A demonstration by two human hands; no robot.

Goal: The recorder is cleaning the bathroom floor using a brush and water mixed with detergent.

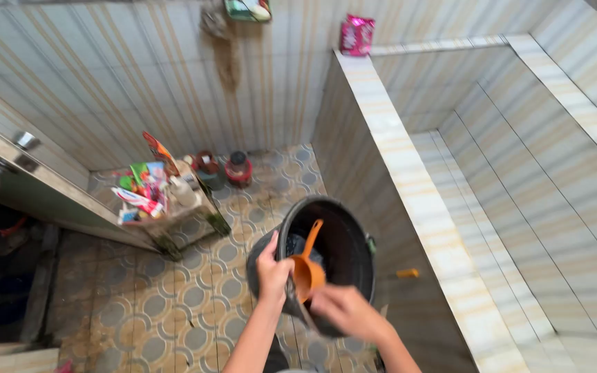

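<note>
A black bucket (343, 238) is tilted toward me over the patterned floor, beside the tiled tub wall. My left hand (271, 269) grips its near left rim. An orange dipper (308, 271) with a long handle lies inside the bucket, handle pointing up. My right hand (343, 309) is blurred at the bucket's lower rim, right by the dipper's bowl; whether it holds the rim or the dipper I cannot tell.
A large empty tiled tub (492, 179) fills the right side. A small stand (167, 207) with toothpaste and bottles sits at the left wall. Two dark jars (238, 168) stand in the corner. A pink packet (357, 34) rests on the tub ledge. The open door (29, 183) is at left.
</note>
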